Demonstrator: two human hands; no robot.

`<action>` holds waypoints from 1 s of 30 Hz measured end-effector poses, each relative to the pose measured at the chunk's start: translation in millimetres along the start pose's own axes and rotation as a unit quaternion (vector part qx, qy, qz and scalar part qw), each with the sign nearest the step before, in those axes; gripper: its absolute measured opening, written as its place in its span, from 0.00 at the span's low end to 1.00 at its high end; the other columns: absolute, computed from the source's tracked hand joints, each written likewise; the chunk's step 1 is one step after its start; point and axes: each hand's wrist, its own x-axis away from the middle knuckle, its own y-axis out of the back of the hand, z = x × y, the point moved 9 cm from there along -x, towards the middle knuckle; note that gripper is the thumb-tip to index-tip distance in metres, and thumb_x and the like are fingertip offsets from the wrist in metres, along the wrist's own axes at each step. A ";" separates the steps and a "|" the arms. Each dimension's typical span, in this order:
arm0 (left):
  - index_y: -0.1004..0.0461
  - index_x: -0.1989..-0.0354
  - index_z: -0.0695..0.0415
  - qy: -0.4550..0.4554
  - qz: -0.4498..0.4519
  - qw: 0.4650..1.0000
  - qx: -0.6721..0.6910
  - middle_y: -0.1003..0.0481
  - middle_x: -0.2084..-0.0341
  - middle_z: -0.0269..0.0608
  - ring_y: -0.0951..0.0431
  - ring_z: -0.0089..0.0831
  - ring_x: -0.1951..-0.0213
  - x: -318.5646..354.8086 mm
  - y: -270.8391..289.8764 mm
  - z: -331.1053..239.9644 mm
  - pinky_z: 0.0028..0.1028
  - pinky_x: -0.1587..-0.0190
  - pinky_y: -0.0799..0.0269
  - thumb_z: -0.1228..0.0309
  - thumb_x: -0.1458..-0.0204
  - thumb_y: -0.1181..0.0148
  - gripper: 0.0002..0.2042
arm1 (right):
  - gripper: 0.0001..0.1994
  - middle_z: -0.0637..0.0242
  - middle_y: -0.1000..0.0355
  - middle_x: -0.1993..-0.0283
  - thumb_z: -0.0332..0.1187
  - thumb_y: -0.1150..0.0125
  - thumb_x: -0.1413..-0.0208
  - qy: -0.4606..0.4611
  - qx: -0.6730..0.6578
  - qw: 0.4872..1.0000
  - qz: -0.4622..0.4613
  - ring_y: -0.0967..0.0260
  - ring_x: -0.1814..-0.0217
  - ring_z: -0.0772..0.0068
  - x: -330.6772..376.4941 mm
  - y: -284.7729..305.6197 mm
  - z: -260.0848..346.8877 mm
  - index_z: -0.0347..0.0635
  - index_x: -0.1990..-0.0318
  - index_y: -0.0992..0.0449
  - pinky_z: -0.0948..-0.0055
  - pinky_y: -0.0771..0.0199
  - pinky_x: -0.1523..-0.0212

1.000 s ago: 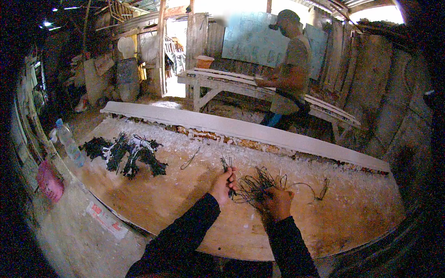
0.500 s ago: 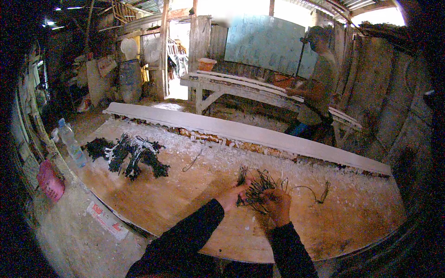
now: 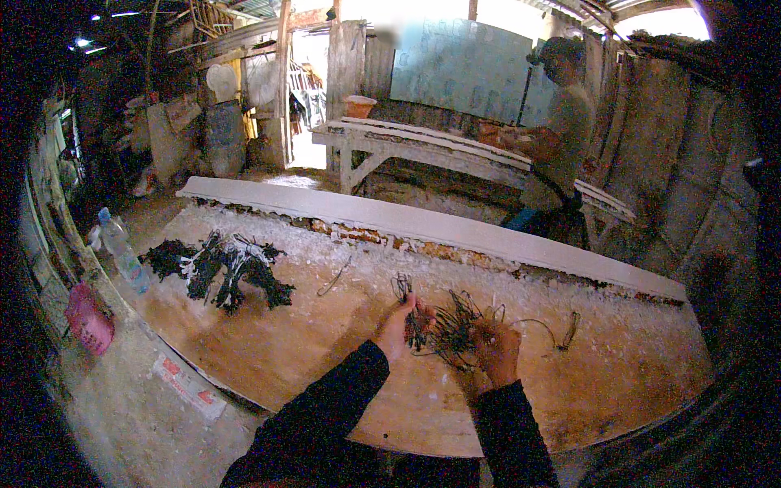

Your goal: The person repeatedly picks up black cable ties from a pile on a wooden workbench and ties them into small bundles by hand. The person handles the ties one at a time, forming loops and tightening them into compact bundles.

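Note:
My left hand (image 3: 395,330) is closed round a small upright bundle of thin dark wire loops (image 3: 416,329), whose tops stick up past the thumb. Just right of it a loose, tangled heap of the same dark wires (image 3: 455,329) lies on the wooden tabletop (image 3: 325,350). At the heap's right side my right hand (image 3: 498,351) has its fingers curled in on some wires; its fingertips are partly hidden. One bent wire (image 3: 568,332) curves out on the board to the right of that hand. A single wire loop (image 3: 335,276) lies farther left.
Dark bunched strands with white smears (image 3: 220,272) lie on the left of the board. A clear bottle (image 3: 124,252) and a pink item (image 3: 88,319) are by the left edge. A long white moulding (image 3: 423,229) runs along the far edge. Beyond stands a person (image 3: 561,122) at a bench (image 3: 423,148).
My left hand has drawn slightly left, away from the heap, with the wire bundle in it. My right hand has shifted a little right. The person beyond has moved their arms.

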 end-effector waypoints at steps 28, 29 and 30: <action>0.31 0.63 0.51 0.006 0.131 0.891 -0.436 0.42 0.87 0.23 0.44 0.16 0.86 41.1 -53.0 8.9 0.18 0.85 0.49 0.46 0.59 0.45 0.23 | 0.04 0.67 0.30 0.72 0.24 0.40 0.59 -0.077 -0.013 0.995 0.065 0.33 0.70 0.76 10.0 -9.3 -51.8 0.37 0.73 0.26 0.78 0.33 0.67; 0.32 0.63 0.51 0.021 0.132 0.876 -0.463 0.41 0.87 0.23 0.43 0.16 0.85 42.6 -51.3 10.8 0.18 0.84 0.48 0.46 0.60 0.45 0.23 | 0.03 0.67 0.30 0.72 0.24 0.40 0.59 -0.072 -0.013 0.995 0.067 0.33 0.70 0.76 9.6 -9.4 -50.5 0.38 0.73 0.26 0.78 0.33 0.67; 0.32 0.62 0.51 0.036 0.133 0.860 -0.491 0.39 0.86 0.23 0.41 0.16 0.84 43.4 -49.7 13.9 0.18 0.84 0.47 0.45 0.61 0.44 0.24 | 0.02 0.68 0.30 0.72 0.24 0.41 0.58 -0.067 -0.013 0.995 0.068 0.33 0.70 0.77 8.9 -9.7 -49.3 0.38 0.74 0.26 0.78 0.33 0.67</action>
